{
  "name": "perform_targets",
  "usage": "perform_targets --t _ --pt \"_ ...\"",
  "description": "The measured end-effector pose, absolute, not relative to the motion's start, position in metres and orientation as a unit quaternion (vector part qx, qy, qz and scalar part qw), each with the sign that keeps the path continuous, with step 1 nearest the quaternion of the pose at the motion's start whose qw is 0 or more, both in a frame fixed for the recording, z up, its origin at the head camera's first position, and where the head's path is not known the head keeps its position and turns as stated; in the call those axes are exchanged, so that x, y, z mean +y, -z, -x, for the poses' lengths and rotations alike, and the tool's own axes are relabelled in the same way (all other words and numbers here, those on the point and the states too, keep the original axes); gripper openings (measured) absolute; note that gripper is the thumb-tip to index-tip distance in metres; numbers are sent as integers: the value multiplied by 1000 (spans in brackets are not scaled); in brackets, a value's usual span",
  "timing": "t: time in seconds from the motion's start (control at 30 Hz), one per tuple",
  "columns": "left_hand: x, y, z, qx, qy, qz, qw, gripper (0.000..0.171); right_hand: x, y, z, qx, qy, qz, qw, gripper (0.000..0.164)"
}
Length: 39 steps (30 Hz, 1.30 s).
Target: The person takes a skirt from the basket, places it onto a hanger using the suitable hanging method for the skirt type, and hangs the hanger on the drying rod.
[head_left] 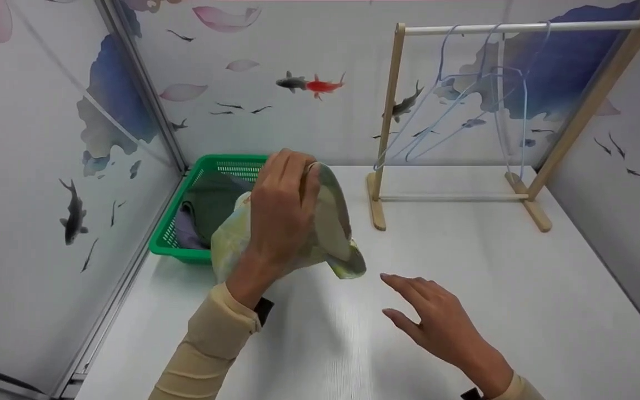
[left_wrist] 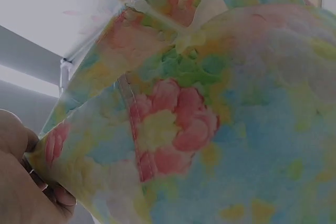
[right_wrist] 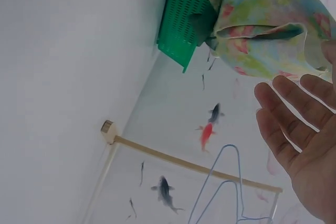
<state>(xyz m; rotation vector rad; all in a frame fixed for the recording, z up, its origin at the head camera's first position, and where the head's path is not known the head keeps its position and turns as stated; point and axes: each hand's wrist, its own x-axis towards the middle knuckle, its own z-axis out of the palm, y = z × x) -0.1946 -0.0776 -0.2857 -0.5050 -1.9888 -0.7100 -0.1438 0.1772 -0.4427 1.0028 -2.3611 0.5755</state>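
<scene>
A thin flowered garment (head_left: 334, 222), yellow-green with a pale inside, hangs from my left hand (head_left: 281, 205), which pinches its upper edge between thumb and fingers. Up close in the left wrist view, the cloth (left_wrist: 252, 129) shows pink flowers on blue, yellow and green, with a stitched seam. What kind of garment it is, I cannot tell. My right hand (head_left: 436, 316) hovers over the table to the right of the cloth, fingers extended and thumb apart, holding nothing. In the right wrist view, its fingers (right_wrist: 286, 121) are spread below the garment's open edge.
Behind the garment at left stands a green plastic basket (head_left: 173, 251) with dark green cloth (head_left: 214, 205) and purple cloth (head_left: 186, 229) inside. A wooden rack (head_left: 388, 111) at the back right carries several light blue hangers (head_left: 525, 111). Patterned walls (head_left: 309, 128) enclose the white table (head_left: 520, 266).
</scene>
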Motion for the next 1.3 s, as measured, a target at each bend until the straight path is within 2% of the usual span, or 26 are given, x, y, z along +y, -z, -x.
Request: perform_targets --t 0.23,0.63,0.87,1.1,1.3 --pt "-72 278 184 -797 324 232 454 18 167 427 134 -842 -213 -400 293 58" --pt "-67 266 165 -778 351 244 460 19 157 434 129 -856 -192 -407 253 50" --pt "-63 260 163 -768 354 262 465 16 151 437 125 -820 -204 -436 308 42" --pt "-64 258 158 -754 370 284 463 13 150 447 129 -843 -188 -411 291 41" --pt "-68 256 154 -741 395 290 460 7 156 450 130 -854 -192 -386 291 31"
